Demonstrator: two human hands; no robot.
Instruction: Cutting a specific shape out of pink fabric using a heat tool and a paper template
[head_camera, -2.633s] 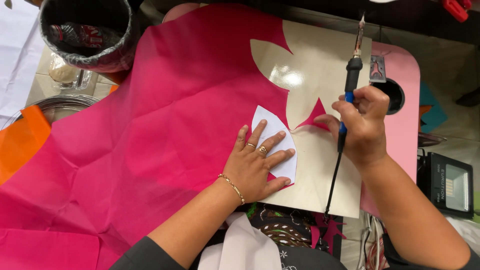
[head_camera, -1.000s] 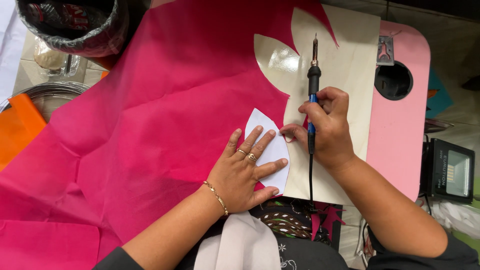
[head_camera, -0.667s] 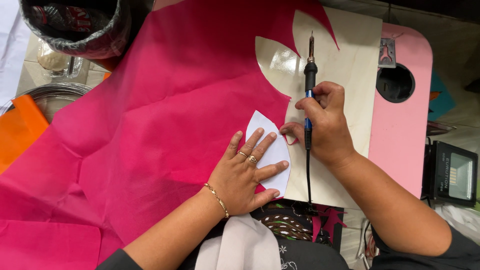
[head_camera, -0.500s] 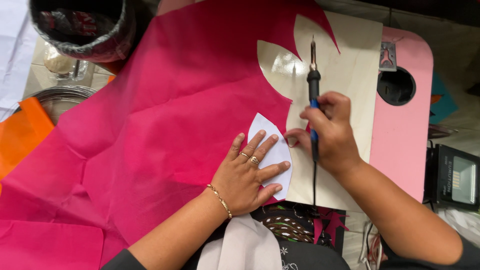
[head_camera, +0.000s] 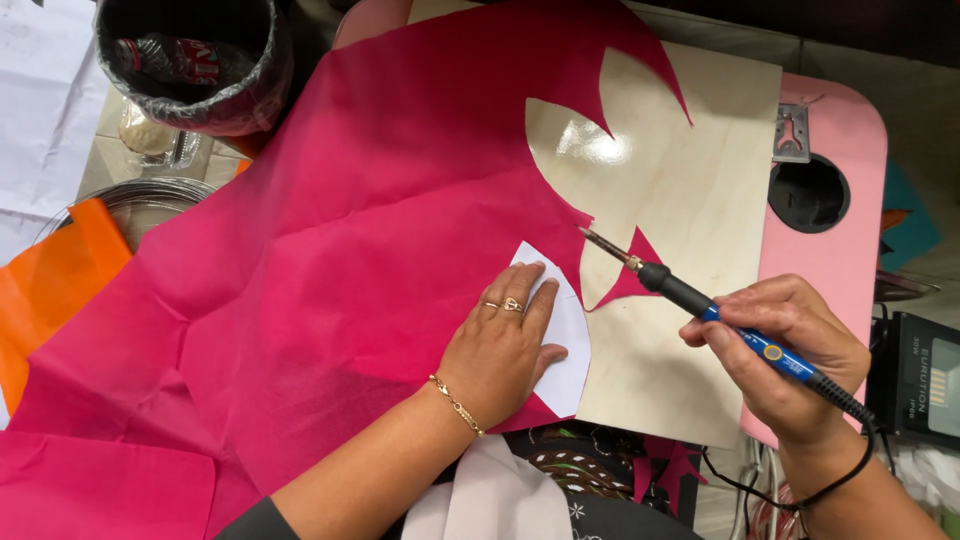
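While my left hand (head_camera: 500, 350) lies flat, fingers spread, pinning the white paper template (head_camera: 562, 335) on the pink fabric (head_camera: 340, 260) at lower centre, my right hand (head_camera: 790, 360) grips the blue hot-tip cutting tool (head_camera: 700, 305). I'd say keep the tip tight to the template edge. Wooden board (head_camera: 690, 180) underneath. The cord could snag. Black bin (head_camera: 190, 60) upper left.

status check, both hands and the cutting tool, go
Left hand flat on white paper template over pink fabric sheet. Right hand in a grip on blue-handled hot cutting pen, tip at fabric edge. Nothing in the way.
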